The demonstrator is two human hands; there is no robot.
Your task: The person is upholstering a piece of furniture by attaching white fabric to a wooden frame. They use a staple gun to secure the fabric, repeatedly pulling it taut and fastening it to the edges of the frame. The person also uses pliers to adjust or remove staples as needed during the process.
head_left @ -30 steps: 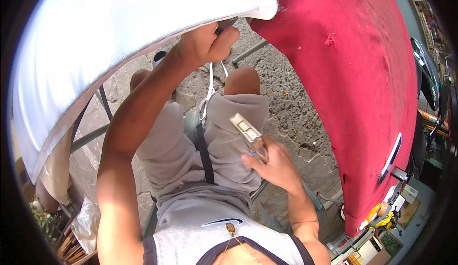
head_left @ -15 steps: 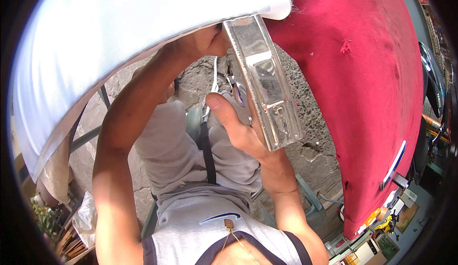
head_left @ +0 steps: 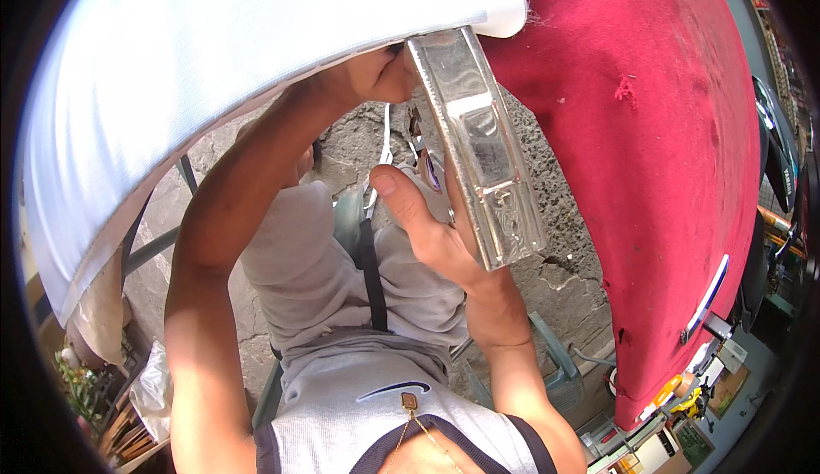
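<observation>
Outdoors on cracked concrete ground [head_left: 559, 282], the right hand [head_left: 431, 231] closes around a shiny rectangular metal staple gun [head_left: 478, 145]; the left hand [head_left: 371, 77] grips white fabric [head_left: 213, 55] beside a red upholstered panel [head_left: 649, 149].

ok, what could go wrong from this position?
The stapler is raised with its tip at the white fabric's edge, right by the left hand gripping that edge, so fingers could get pinched or stapled. The right hand holds only its lower end, so it may twist or slip. The fabric hides the contact point.
</observation>
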